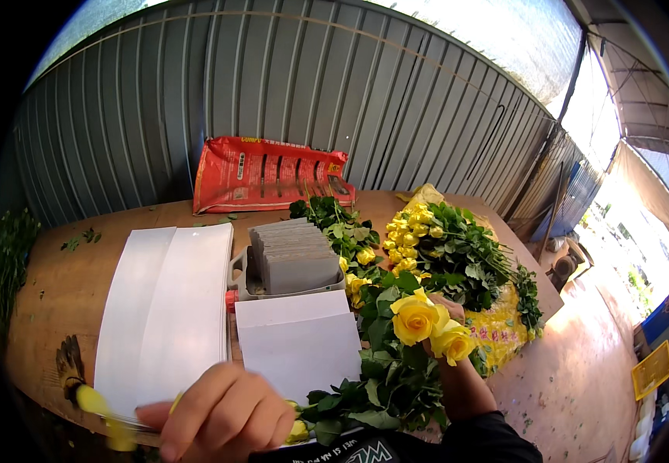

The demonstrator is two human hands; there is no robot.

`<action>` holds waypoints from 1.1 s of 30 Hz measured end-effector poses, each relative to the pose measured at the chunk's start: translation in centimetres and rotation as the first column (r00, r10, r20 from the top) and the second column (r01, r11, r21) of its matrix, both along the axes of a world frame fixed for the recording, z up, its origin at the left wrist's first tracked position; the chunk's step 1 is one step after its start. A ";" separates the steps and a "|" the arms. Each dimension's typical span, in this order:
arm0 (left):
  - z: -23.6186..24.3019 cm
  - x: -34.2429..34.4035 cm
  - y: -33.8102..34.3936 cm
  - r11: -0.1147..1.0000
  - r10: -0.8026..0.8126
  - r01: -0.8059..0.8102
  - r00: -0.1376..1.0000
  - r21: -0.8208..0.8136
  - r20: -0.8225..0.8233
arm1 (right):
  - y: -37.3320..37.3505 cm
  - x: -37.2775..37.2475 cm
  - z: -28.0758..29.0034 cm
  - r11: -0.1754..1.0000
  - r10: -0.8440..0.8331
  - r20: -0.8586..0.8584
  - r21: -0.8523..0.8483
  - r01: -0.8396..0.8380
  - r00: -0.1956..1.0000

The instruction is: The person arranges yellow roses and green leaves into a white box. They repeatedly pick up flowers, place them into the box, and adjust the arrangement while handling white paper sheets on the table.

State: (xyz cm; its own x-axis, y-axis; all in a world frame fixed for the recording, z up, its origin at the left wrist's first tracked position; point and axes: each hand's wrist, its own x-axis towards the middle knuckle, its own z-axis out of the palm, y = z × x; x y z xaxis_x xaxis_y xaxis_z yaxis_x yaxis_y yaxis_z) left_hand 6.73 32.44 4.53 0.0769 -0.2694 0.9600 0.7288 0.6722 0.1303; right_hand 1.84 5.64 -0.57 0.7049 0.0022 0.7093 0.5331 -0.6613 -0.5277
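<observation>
My right hand (452, 309) is closed round the stems of yellow roses, partly hidden behind the blooms. Two open rose heads (417, 317) face up in front of it, with green leaves (400, 386) hanging below. At the lower edge my left hand (226, 417) is curled, with a sliver of yellow petal (175, 401) showing between thumb and finger. Beside it, blurred yellow petals (103, 413) are in the air, apart from the hand. A white sheet (298, 339) lies on the table between my hands.
Long white sheets (165, 309) are stacked at left. A cut-open jug (239, 270) holds grey cards (292, 255). Bunched yellow roses (458, 247) lie at right on yellow wrapping (496, 328). A dark glove (70, 363) lies near the left edge; a red sack (273, 177) leans on the wall.
</observation>
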 end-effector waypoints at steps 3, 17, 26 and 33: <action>1.2 -0.1 0.6 0.998 -0.056 0.049 0.975 0.040 0.214 | 1.1 -0.4 0.7 0.994 -0.012 -0.010 0.113 0.014 1.000; -2.0 1.2 -4.1 -0.436 0.680 -0.846 -0.533 -0.307 0.504 | 2.6 -0.6 1.0 0.999 0.046 -0.033 0.003 -0.046 0.998; -2.9 2.7 -2.2 -0.196 0.747 -0.964 -0.028 0.179 0.664 | -0.4 -0.6 -1.3 0.967 0.132 -0.281 0.246 -0.061 0.951; -1.7 0.6 4.6 0.916 0.119 -0.176 0.978 0.361 0.174 | 2.2 -0.5 0.8 0.953 0.132 -0.162 0.294 -0.080 0.978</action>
State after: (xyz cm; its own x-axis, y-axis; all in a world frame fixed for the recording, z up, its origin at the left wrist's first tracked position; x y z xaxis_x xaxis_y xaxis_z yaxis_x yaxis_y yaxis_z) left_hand 7.34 37.02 2.83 0.0109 -0.6054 0.7958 0.5791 0.6526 0.4886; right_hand 1.30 7.89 0.18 0.8260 -0.0993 0.5549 0.4726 -0.4148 -0.7776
